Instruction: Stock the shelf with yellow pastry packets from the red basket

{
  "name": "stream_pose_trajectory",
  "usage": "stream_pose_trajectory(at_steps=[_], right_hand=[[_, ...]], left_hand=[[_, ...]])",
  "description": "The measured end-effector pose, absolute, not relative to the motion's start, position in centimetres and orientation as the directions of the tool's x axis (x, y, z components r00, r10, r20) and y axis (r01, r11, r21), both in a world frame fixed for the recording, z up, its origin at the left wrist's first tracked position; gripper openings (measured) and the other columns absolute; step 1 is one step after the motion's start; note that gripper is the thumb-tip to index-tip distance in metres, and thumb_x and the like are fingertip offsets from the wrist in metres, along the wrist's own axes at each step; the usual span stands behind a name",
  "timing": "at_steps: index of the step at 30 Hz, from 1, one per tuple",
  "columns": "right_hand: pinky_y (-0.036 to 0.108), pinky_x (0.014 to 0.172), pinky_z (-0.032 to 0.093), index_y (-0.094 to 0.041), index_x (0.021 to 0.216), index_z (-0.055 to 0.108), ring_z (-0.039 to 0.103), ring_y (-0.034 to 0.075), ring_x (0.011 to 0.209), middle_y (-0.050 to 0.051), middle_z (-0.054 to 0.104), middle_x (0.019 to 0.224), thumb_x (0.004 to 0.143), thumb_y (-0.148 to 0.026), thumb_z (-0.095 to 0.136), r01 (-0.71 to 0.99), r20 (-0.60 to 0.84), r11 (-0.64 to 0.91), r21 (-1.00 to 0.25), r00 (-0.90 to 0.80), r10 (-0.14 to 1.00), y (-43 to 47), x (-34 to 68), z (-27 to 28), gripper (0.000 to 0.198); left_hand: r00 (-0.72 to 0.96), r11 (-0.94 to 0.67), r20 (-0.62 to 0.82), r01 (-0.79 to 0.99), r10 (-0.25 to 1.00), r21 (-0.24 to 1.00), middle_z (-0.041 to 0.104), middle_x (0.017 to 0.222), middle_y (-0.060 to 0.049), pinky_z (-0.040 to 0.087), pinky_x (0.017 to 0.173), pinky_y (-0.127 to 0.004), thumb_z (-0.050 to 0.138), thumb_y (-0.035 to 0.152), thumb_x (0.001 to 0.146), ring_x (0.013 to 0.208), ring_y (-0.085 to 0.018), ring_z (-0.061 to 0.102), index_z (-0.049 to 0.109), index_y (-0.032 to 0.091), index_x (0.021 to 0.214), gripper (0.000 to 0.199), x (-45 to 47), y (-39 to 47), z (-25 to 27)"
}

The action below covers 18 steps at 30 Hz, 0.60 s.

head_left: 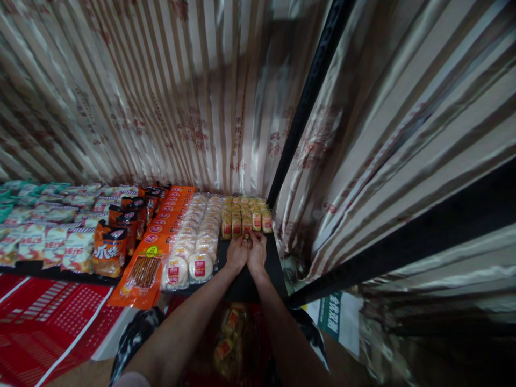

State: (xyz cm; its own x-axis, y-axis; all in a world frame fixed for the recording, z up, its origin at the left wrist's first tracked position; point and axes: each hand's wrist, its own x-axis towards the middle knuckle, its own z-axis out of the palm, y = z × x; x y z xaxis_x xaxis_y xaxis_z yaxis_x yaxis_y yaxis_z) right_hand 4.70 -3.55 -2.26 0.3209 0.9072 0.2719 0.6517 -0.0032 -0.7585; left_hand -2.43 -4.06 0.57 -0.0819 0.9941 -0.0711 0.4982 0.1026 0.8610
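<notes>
Small yellow snack packets with red labels (236, 226) stand in tight rows at the right end of a black shelf (236, 282). My left hand (237, 253) and my right hand (257, 250) meet at the front of these rows, fingers bent inward. Between their fingertips is one yellow packet (247, 226), in line with the front row; the hands partly hide its lower end. Just left of my hands lie two columns of round white crackers in clear wrappers (200, 267).
Orange bags of brown sticks (144, 270), orange-and-black bags (108, 251) and white snack bags (76, 250) fill the shelf leftward. Below are a red crate (52, 322) and more yellow packets (228, 344). A black post (304, 107) and striped curtains (226, 97) bound the right and back.
</notes>
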Motion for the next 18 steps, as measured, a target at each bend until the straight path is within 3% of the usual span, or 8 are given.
stream_pose_trajectory(at_steps=[10,18], right_hand=[[0.028,0.083,0.045,-0.018,0.114,0.061,0.053,0.015,0.089,0.009,0.050,0.106,0.076,-0.016,0.041,0.640,0.301,0.033,-0.768,0.314,0.900,-3.7,4.6,-2.9,0.043],[0.028,0.084,0.044,-0.014,0.108,0.063,0.054,0.017,0.093,0.011,0.052,0.109,0.076,-0.015,0.041,0.632,0.219,-0.006,-0.775,0.277,0.935,-5.7,4.1,-1.4,0.039]], left_hand=[[-0.086,0.086,-0.054,0.426,0.995,0.901,0.060,0.117,-0.007,0.033,0.102,-0.033,0.042,0.019,0.083,0.116,-0.021,0.048,0.062,0.025,0.108,0.033,-2.6,-4.5,0.7],[-0.101,0.159,-0.125,0.494,0.987,0.855,0.064,0.106,-0.009,0.041,0.091,-0.031,0.044,0.022,0.082,0.099,-0.019,0.057,0.065,0.017,0.101,0.028,-2.9,-5.8,1.7]])
